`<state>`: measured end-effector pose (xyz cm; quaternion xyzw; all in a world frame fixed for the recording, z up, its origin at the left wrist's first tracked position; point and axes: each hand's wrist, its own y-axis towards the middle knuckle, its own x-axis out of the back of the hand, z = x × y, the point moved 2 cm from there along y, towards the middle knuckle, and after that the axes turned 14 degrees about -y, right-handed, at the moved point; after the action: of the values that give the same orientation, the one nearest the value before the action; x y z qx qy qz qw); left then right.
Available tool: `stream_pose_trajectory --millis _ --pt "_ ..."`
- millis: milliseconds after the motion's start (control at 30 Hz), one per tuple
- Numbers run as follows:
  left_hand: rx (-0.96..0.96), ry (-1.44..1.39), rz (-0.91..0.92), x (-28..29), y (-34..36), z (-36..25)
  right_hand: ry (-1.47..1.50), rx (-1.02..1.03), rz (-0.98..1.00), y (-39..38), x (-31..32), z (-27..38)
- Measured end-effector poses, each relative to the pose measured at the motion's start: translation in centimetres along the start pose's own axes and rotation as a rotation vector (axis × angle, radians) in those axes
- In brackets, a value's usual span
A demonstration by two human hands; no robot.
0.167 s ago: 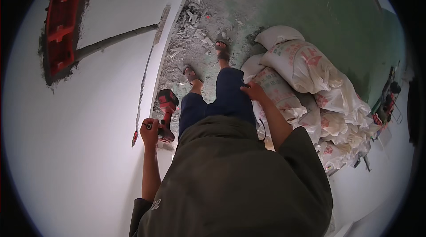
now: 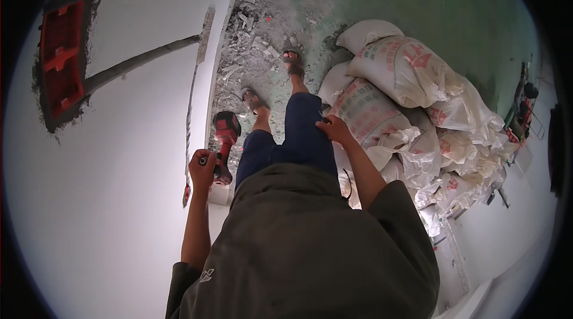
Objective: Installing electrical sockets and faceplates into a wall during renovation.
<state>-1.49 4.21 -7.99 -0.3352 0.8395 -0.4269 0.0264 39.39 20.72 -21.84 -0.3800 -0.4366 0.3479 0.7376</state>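
Observation:
My left hand (image 2: 202, 171) is closed round the front end of a red and black cordless drill (image 2: 224, 140), beside the white wall. The drill's battery points away from me, and its dark round nose pokes out of my fist. At my right thigh, my right hand (image 2: 337, 130) is closed on a small dark object (image 2: 326, 120), mostly hidden by the fingers and too small to name. The nearest things to that hand are my dark blue shorts (image 2: 301, 134) and the stacked white sacks (image 2: 373, 116).
On the left wall (image 2: 137, 140), a red recessed box (image 2: 62, 59) joins a grey filled channel (image 2: 143, 62). Broken rubble (image 2: 248, 26) covers the floor along the wall's foot. Sacks pile up on the right, with dark and red gear (image 2: 524, 110) beyond them.
The view has shifted slightly, so the wall box sits further left and the sacks higher. Both hands keep their holds and have barely moved against my body.

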Motion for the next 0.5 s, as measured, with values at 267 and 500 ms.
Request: stream_pose_trajectory --millis 267,500 --pt "-0.013 -0.044 0.146 -1.6 7.8 1.5 0.385 -0.186 -0.100 0.7 -6.0 2.5" --pt "0.065 -0.179 0.099 -7.3 19.1 5.8 -0.195 0.134 -0.535 19.1 -7.8 2.8"
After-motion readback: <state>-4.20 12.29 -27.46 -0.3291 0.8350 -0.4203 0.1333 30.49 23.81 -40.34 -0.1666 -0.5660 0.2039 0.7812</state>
